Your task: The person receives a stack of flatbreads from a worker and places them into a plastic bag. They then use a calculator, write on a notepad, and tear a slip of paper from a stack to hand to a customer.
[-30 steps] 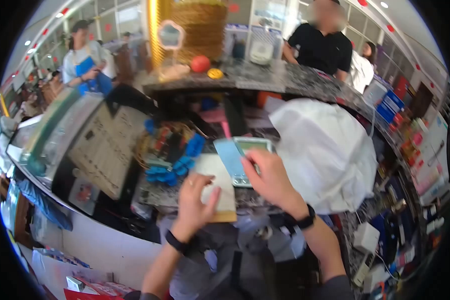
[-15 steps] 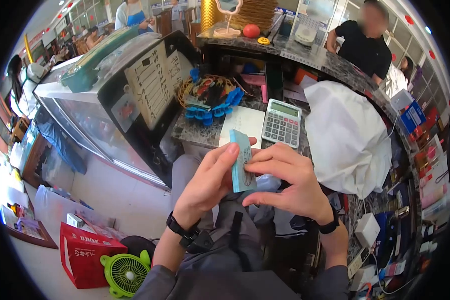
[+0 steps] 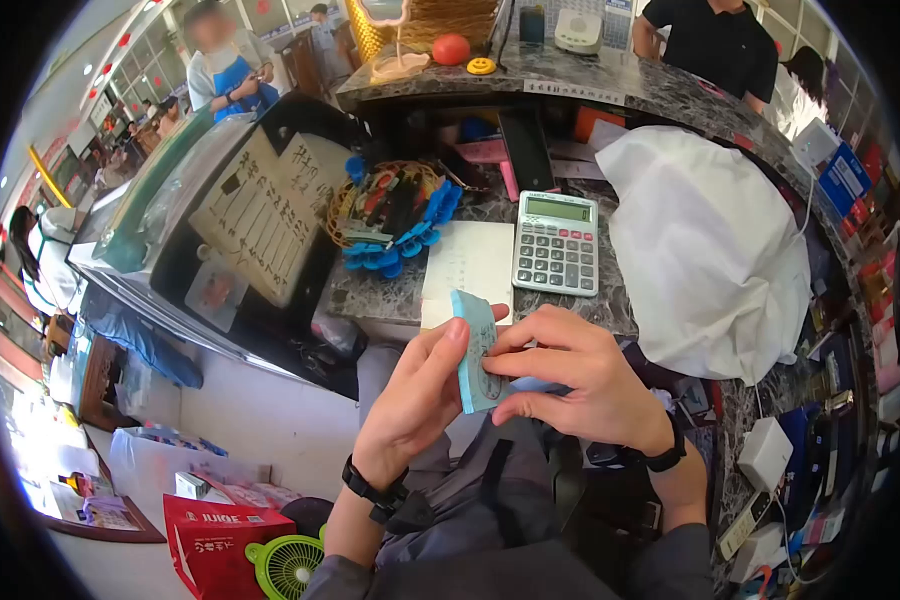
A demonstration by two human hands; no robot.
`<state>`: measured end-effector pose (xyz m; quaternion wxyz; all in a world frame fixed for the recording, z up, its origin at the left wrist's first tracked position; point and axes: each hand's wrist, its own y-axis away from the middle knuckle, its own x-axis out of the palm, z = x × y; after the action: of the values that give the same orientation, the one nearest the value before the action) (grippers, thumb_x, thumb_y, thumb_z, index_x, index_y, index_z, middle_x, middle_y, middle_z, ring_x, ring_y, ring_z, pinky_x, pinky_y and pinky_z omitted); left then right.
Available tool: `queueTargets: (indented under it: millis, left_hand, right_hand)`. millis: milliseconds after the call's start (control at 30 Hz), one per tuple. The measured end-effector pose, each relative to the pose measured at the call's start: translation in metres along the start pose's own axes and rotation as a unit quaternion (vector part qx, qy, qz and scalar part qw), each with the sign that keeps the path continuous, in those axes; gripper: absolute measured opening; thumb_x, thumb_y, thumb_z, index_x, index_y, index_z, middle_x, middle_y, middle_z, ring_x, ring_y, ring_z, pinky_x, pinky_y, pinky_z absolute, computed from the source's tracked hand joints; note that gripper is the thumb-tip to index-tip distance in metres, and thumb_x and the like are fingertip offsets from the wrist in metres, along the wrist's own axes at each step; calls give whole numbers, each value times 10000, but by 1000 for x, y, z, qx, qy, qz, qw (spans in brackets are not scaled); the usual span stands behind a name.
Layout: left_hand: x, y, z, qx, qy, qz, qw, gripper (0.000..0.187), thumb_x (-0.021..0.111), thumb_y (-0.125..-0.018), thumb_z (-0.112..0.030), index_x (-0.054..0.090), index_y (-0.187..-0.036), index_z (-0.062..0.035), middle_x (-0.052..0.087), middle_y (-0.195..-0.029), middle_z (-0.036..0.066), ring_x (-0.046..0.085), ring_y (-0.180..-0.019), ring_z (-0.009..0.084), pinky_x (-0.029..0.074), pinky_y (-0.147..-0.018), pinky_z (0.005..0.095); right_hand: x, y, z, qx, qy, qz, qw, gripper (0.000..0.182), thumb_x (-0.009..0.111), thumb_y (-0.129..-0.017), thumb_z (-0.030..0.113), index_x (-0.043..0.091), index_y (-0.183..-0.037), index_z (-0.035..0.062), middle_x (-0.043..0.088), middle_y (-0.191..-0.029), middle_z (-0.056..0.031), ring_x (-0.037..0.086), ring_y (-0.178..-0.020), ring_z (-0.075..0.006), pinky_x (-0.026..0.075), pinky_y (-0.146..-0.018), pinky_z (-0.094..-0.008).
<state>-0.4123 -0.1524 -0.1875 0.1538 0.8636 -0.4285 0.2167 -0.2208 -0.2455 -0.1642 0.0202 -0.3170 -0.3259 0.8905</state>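
Observation:
A stack of light blue paper slips (image 3: 478, 358) with handwriting stands upright between my hands, above my lap. My left hand (image 3: 415, 385) is closed on its left edge, thumb on the near face. My right hand (image 3: 585, 375) touches the right side with its fingertips, the thumb below them. What lies behind the slips is hidden. Just beyond my hands, an open notebook (image 3: 470, 262) lies on the marble desk (image 3: 370, 297), beside a silver calculator (image 3: 557, 243).
A basket with blue trim (image 3: 395, 205) is at the desk's left, a white cloth (image 3: 705, 250) at the right. Behind runs a raised marble counter (image 3: 660, 92). A red bag (image 3: 220, 545) and green fan (image 3: 288, 568) stand lower left. People stand beyond.
The view has tilted and shifted, so the desk and calculator appear further left. My right fingers have bent slightly at the slips, and the thumb is nearer to them.

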Motion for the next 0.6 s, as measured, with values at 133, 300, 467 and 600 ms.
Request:
queueTargets:
  millis: [133, 300, 467, 600]
  left_hand:
    - [-8, -18, 6, -39, 29, -22, 999, 644, 447, -1164, -455, 430, -1561, 53, 661, -1331, 130, 688, -1177, 192, 584, -977, 358]
    - [-21, -26, 10, -66, 25, -47, 996, 681, 442, -1158, -472, 420, -1566, 73, 615, -1444, 187, 655, -1275, 245, 547, -1057, 401]
    - [-33, -29, 8, -94, 9, -54, 994, 762, 446, -1140, -515, 360, -1602, 84, 552, -1533, 256, 619, -1347, 328, 494, -1135, 454]
    - [-46, -20, 8, -96, 18, -74, 992, 835, 436, -1121, -582, 305, -1636, 62, 549, -1532, 256, 618, -1346, 335, 519, -1114, 478]
  right_hand:
    - [2, 0, -27, 50, -60, 7, 997, 373, 934, -720, 160, 771, -1040, 60, 689, -1041, -61, 674, -974, -289, 549, -963, -432]
    - [14, -1, -52, 50, -112, -31, 992, 187, 836, -807, -11, 762, -969, 43, 711, -923, -74, 691, -870, -279, 558, -873, -406]
    - [24, -1, -66, 114, -157, -60, 979, 151, 824, -821, -42, 756, -935, 29, 726, -872, -91, 698, -802, -270, 561, -807, -366]
    - [46, -2, -79, 169, -249, -53, 952, 142, 832, -819, -63, 749, -914, 3, 744, -861, -96, 715, -777, -241, 553, -719, -328]
